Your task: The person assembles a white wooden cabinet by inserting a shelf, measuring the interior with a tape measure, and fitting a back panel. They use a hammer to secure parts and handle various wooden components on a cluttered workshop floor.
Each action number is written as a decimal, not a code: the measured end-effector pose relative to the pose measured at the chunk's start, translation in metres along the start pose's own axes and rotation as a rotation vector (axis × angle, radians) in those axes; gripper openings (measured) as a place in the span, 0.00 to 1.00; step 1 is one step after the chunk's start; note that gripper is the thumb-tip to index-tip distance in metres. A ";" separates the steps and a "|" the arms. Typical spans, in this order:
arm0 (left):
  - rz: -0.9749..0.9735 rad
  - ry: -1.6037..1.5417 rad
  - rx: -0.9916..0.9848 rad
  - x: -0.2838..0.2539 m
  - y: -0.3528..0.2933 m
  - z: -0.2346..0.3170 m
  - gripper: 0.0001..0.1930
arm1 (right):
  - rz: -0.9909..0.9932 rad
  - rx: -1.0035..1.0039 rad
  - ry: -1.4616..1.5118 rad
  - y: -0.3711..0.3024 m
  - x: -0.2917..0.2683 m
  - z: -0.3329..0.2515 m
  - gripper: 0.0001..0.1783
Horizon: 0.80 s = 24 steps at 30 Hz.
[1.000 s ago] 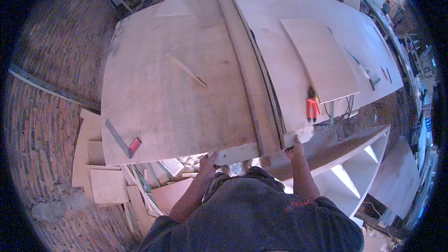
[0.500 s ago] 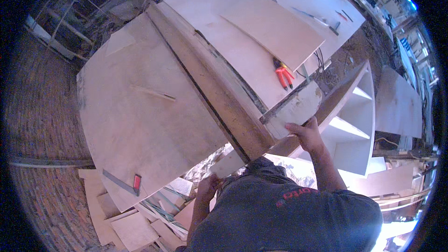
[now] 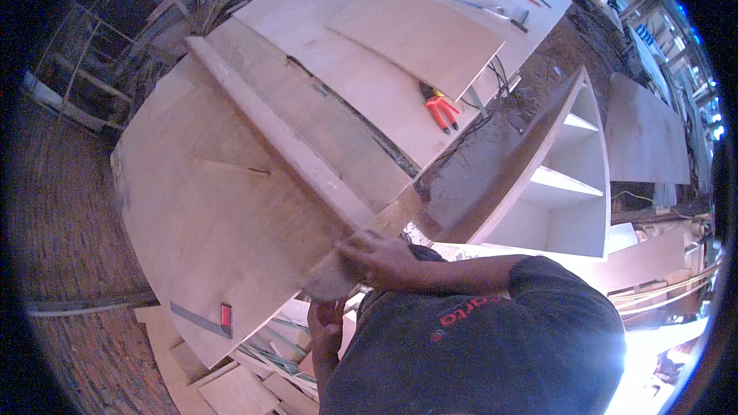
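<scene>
A long wooden beam point(image 3: 288, 142) runs diagonally across the work surface toward me, its ridge turned up. At its near end is a flat pale board point(image 3: 330, 278) with a rounded corner. My right hand point(image 3: 380, 260) reaches across my body, its fingers closed over the near end of this board. Just below, my left hand point(image 3: 329, 317) is closed at the board's lower edge, its fingers partly hidden. Beyond the beam, red-handled pliers point(image 3: 440, 111) lie beside a loose plywood panel point(image 3: 423, 34).
A try square point(image 3: 207, 318) with a red-marked stock lies at the near left corner of the large sheet point(image 3: 169, 207). On it rests a thin stick point(image 3: 238, 164). To the right stands a white shelf unit point(image 3: 565, 184). Wood offcuts point(image 3: 238, 388) are piled below the sheet's edge.
My right hand has left the board's right end and crossed leftward to its near left end, close to my left hand. The beam has rolled, so its ridge now faces up.
</scene>
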<state>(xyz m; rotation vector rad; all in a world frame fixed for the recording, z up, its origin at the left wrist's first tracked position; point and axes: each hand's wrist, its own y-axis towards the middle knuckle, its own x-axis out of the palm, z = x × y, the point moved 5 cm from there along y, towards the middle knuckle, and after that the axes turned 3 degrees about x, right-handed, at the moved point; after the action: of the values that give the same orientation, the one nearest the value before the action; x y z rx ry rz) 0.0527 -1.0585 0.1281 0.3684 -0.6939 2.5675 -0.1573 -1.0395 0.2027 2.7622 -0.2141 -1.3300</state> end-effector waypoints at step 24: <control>0.857 0.793 0.129 0.095 0.099 0.011 0.34 | 1.030 0.850 -0.331 0.004 -0.398 0.545 0.20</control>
<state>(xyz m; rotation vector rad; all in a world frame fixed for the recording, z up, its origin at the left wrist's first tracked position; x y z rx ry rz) -0.0758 -1.1066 0.1311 -1.0930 -0.4119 3.1354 -0.8296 -0.9830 0.1709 2.0892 -2.2506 -1.4690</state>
